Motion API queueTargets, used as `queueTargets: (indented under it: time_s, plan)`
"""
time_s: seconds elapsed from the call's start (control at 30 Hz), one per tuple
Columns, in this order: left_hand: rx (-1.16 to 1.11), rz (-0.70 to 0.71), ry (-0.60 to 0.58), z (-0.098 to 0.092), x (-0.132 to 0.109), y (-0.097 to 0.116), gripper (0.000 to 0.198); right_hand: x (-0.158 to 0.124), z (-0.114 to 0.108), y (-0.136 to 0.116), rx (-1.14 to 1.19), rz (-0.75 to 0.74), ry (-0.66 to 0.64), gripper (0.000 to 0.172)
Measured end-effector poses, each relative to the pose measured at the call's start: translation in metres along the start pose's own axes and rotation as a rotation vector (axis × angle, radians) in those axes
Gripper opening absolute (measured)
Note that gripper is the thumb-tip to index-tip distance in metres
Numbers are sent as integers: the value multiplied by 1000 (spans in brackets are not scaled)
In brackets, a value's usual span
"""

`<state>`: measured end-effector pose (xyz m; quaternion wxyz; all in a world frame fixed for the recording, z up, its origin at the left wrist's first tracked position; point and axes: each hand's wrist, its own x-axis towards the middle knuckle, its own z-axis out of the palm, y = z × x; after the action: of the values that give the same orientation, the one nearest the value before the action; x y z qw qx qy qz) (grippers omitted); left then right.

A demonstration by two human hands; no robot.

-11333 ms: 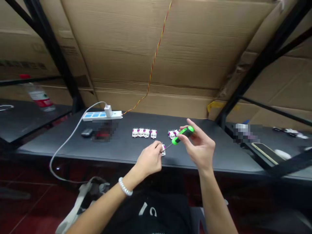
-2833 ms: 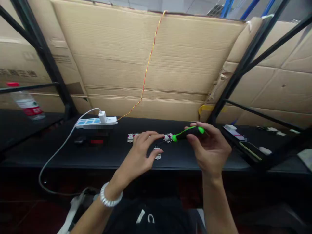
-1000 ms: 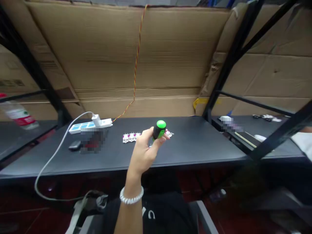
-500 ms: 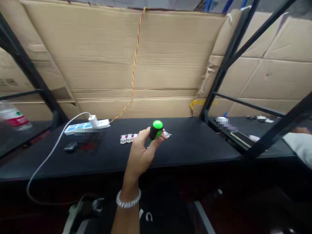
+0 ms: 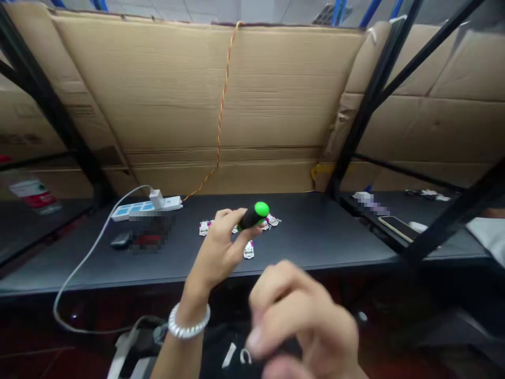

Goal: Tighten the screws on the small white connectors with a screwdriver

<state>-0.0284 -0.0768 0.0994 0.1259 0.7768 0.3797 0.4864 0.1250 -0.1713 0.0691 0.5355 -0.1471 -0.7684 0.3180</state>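
Observation:
My left hand (image 5: 221,245), with a white coiled band (image 5: 188,322) at its wrist, is closed around a screwdriver (image 5: 252,215) with a black and green handle. Its bright green end tilts up to the right; the shaft is hidden. Several small white-and-purple parts (image 5: 272,221) lie on the black tabletop around and behind this hand. One such part (image 5: 248,249) lies nearer, just below the fingers. In the foreground, lower right, is my right hand (image 5: 311,316), slightly blurred. Its fingers are loosely bent, thumb apart from the index finger, with nothing visible in them.
A white power strip (image 5: 145,208) with a plugged-in charger (image 5: 156,198) and a trailing cable (image 5: 89,252) is at the left. Near it lies a dark object (image 5: 120,241). Black metal posts (image 5: 357,126) frame the table (image 5: 315,242). A phone (image 5: 395,227) rests at right, by someone's light sleeve (image 5: 489,237).
My right hand has come up into view from below. My left hand has tilted the screwdriver handle further to the right, uncovering the nearer small part. The view has shifted slightly.

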Motion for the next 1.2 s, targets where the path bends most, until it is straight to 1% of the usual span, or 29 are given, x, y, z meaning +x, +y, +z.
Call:
queueTargets:
  time_s: [0.03, 0.07, 0.1, 0.13, 0.17, 0.2, 0.23, 0.27, 0.3, 0.37, 0.4, 0.43, 0.47, 0.5, 0.53, 0.57, 0.63, 0.7, 0.77, 0.87, 1.2]
  plan:
    - [12, 26, -46, 2, 2, 4, 18, 9, -19, 4, -127, -34, 295, 30]
    - [25, 59, -109, 6, 5, 8, 16, 18, -37, 9, -282, -73, 453, 41]
    - [39, 99, -180, 10, 8, 11, 15, 26, -53, 14, -433, -83, 486, 55]
    - [53, 140, -248, 15, 12, 13, 15, 32, -65, 20, -538, -54, 443, 61]
    - [66, 177, -309, 21, 15, 14, 16, 37, -75, 25, -581, -30, 361, 51]
    - [77, 205, -352, 25, 18, 12, 17, 39, -83, 31, -587, -23, 305, 35]
    - [84, 220, -377, 29, 22, 9, 17, 39, -90, 36, -594, -25, 304, 22]
    - [85, 221, -384, 33, 26, 3, 19, 38, -96, 41, -597, -21, 329, 18]
    - [79, 209, -383, 35, 30, -6, 21, 35, -102, 46, -600, -4, 384, 18]
    - [72, 129, -371, 39, 40, -31, 26, 29, -115, 54, -610, 30, 577, 23]
    - [82, 72, -383, 42, 45, -45, 25, 26, -123, 57, -609, 28, 685, 27]
    - [137, -21, -378, 44, 50, -60, 24, 23, -132, 60, -594, 14, 793, 31]
    - [238, -127, -401, 48, 55, -75, 24, 21, -140, 62, -574, -3, 874, 32]
    - [345, -225, -469, 53, 59, -88, 22, 19, -147, 64, -552, -12, 922, 33]
    - [384, -277, -516, 59, 63, -100, 19, 18, -154, 66, -532, -18, 955, 33]
    - [405, -299, -537, 66, 65, -109, 16, 17, -158, 67, -515, -18, 969, 32]
    - [435, -332, -572, 80, 67, -120, 12, 16, -164, 67, -507, -18, 969, 31]
    - [464, -351, -580, 93, 68, -125, 12, 15, -165, 66, -521, -19, 961, 30]
    - [493, -368, -576, 101, 68, -126, 13, 14, -165, 64, -547, -14, 946, 31]
    - [522, -379, -570, 105, 69, -127, 15, 13, -164, 63, -556, 12, 917, 32]
    - [545, -385, -578, 106, 74, -132, 13, 15, -159, 67, -548, 30, 788, 25]
